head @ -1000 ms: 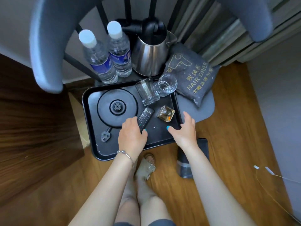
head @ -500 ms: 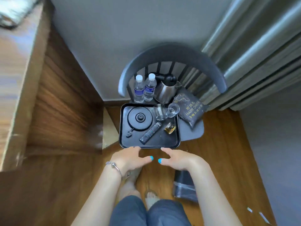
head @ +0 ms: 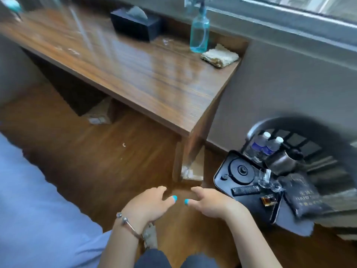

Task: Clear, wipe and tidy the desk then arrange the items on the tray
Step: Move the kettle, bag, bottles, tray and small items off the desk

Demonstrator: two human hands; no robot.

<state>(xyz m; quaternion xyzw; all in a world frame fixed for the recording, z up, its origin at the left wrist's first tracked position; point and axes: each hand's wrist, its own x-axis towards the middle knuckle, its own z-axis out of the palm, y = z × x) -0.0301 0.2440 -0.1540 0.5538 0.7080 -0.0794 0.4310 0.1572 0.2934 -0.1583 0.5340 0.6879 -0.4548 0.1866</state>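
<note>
Both hands have drawn back from the tray (head: 222, 171), and the view has swung round to take in the desk (head: 154, 78). Left hand (head: 148, 205) and right hand (head: 211, 203): fingers loosely curled, holding nothing, thumbs nearly meeting above the floor, left of the tray. One tray, on one chair (head: 297, 227) right of the desk. On the tray: one kettle base (head: 241, 171), one remote (head: 246, 190), two glasses (head: 267, 179), one small amber bottle (head: 268, 200). Behind the tray: two water bottles (head: 265, 147), one kettle (head: 282, 162). Right of the tray: one hair-drier bag (head: 303, 198). On the desk: one tissue box (head: 135, 26), one spray bottle (head: 199, 31), one cloth (head: 220, 57).
</note>
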